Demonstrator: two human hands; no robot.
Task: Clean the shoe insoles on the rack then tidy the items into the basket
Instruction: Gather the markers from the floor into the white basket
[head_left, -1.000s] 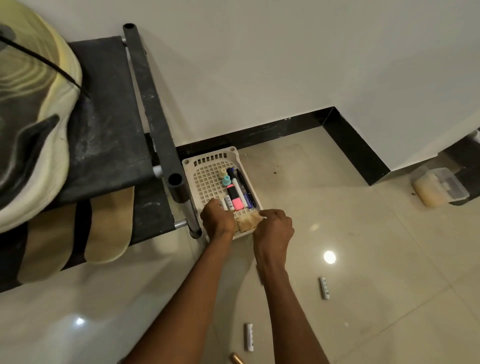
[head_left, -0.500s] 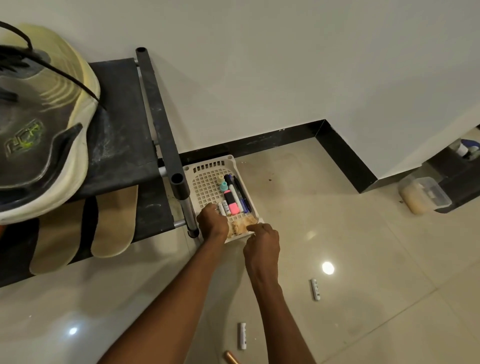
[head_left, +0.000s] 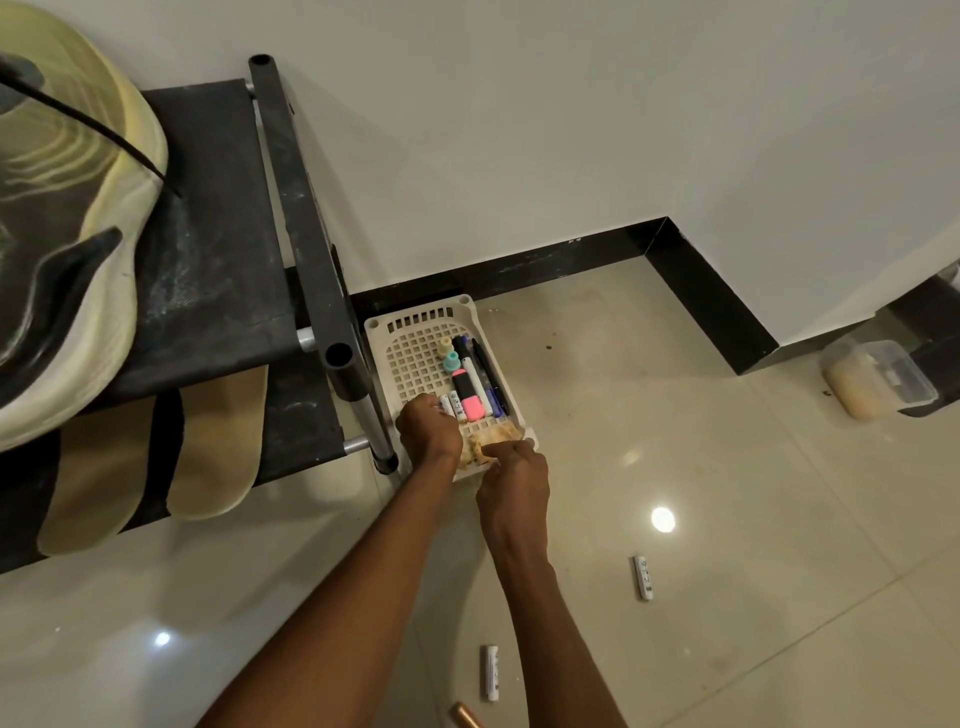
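Head camera: a person's two bare hands meet at the near end of a white perforated plastic basket (head_left: 415, 332) that sits on the tiled floor against the foot of a black shoe rack (head_left: 306, 218). The left hand (head_left: 430, 432) is curled knuckles-up inside the basket's near left corner; whether its fingers clasp anything cannot be told, as they are turned under. The right hand (head_left: 514, 475) pinches the near edge of a crumpled tan cloth (head_left: 491, 440), stained and wadded, which lies in the basket between the two hands.

Just beyond the grip, farther into the basket, lie a pink highlighter (head_left: 470, 401), dark pens (head_left: 488, 374), two small pastel caps and white batteries (head_left: 453, 405), the left-most battery partly hidden by the left hand.

To the left of the hands, two beige insoles (head_left: 218, 441) rest side by side on the rack's lower shelf, their far ends tucked under the upper shelf. A pale-soled sneaker (head_left: 78, 249) on that upper shelf is cut off by the frame's left edge.

Behind the hands, nearer the wearer, two more white batteries (head_left: 643, 578) lie well apart on the floor, and a copper-coloured cylinder (head_left: 465, 716) is cut off by the bottom edge. Far to the right a lidded plastic container (head_left: 878, 379) holds something pale and indistinct.
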